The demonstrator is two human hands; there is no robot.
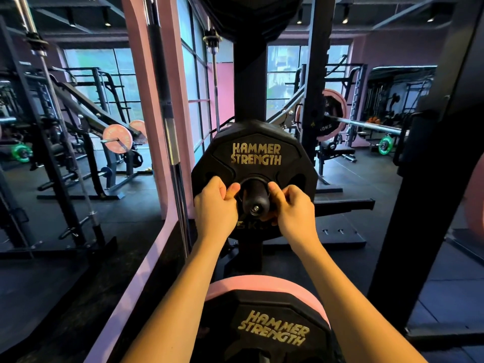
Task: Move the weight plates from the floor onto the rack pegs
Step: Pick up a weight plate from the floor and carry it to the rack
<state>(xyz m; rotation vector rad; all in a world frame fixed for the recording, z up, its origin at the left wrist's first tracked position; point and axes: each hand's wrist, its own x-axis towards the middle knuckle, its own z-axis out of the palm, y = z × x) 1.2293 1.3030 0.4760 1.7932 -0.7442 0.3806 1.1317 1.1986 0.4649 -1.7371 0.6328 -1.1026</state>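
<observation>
- Black weight plate [253,163] on rack peg [255,199], peg end poking thru centre hole.
- Left hand [214,205] & right hand [293,209]: fingers curled into plate's grip slots, seemingly gripping.
- Second plate [272,328] on lower peg, close below forearms.

Two hands: left hand [215,205], right hand [293,208]. Two black plates marked Hammer Strength: upper plate [255,155], lower plate [272,328]. One pink plate [251,282] behind the lower one. One peg [255,199]. Two green plates: left [22,152], right [384,145].
</observation>
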